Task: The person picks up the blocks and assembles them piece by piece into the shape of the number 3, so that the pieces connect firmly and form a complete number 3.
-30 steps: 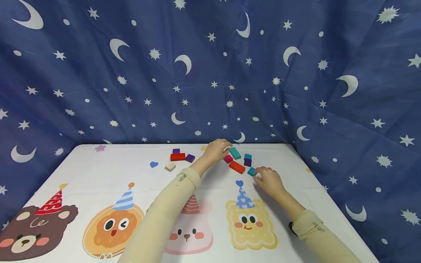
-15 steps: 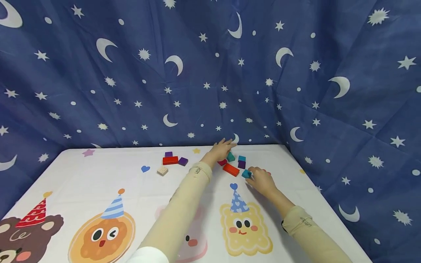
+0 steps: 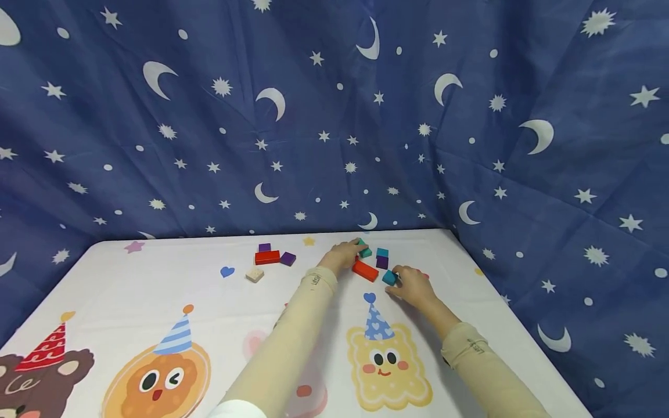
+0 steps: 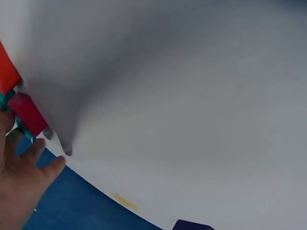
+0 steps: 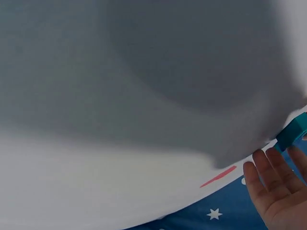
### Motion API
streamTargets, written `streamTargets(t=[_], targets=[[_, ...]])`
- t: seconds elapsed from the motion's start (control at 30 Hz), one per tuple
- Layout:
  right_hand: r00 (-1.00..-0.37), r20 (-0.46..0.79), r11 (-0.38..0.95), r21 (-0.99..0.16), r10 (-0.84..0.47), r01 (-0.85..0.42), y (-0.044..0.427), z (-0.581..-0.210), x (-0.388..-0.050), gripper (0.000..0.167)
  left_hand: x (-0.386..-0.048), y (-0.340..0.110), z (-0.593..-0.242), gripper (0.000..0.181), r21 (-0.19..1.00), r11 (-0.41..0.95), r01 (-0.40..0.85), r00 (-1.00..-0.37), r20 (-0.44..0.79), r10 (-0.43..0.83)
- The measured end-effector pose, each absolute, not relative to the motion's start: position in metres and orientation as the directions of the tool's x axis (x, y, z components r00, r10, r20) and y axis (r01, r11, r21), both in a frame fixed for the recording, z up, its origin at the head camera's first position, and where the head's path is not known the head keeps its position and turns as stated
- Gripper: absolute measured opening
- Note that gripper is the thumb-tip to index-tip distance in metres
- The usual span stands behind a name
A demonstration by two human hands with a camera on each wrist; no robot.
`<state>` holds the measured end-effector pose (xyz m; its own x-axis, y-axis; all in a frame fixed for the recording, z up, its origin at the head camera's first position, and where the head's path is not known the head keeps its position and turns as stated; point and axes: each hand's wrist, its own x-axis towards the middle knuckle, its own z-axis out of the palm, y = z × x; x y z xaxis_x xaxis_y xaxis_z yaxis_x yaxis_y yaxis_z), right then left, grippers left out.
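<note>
My left hand [image 3: 342,255] is at the far part of the table, thumb and forefinger pinching a green-teal block [image 3: 366,252]. In the left wrist view, a magenta block [image 4: 29,115] lies right beside those fingers, with slivers of teal behind it; the other fingers spread loosely. An orange-red block [image 3: 365,270] lies just in front. My right hand [image 3: 414,286] pinches a small blue-teal block [image 3: 389,277] between thumb and forefinger. The right wrist view shows that block [image 5: 291,132] at the fingertips, the remaining fingers fairly straight. Both thumbs are partly hidden.
A blue block [image 3: 382,253] and a dark purple block [image 3: 382,262] lie together between the hands. Farther left are a red block [image 3: 267,257], two purple blocks [image 3: 287,259] and a pale wooden block [image 3: 255,274]. A starry blue curtain [image 3: 313,145] hangs behind the table.
The left hand, raised with fingers extended half a second ago, has come down onto the green-teal block. The right hand stays at the blue-teal block. The head view has shifted slightly.
</note>
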<state>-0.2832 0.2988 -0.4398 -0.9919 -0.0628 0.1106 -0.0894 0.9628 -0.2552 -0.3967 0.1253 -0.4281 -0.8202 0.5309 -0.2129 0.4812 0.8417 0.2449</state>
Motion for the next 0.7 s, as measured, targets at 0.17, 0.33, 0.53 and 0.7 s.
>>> streamTargets(t=[0.17,0.33,0.53,0.7], targets=[[-0.996,0.077,0.966,-0.250,-0.045,-0.063,0.297,-0.440,-0.288,0.041,-0.398,0.126,-0.433,0.048,0.151,0.830,0.537,-0.830,-0.082,0.552],[-0.992,0.125,0.974,-0.217,-0.033,-0.059,0.297,-0.441,-0.288,0.032,-0.401,0.129,-0.434,0.039,0.028,0.823,0.567,-0.824,0.032,0.566],[-0.991,0.111,0.991,-0.102,-0.077,-0.088,0.291,-0.441,-0.294,0.025,-0.407,0.122,-0.435,0.034,0.002,0.827,0.562,-0.827,0.008,0.561],[-0.993,0.096,0.995,-0.064,-0.073,-0.079,0.291,-0.436,-0.298,0.026,-0.408,0.120,-0.431,0.030,-0.022,0.834,0.552,-0.833,0.047,0.552]])
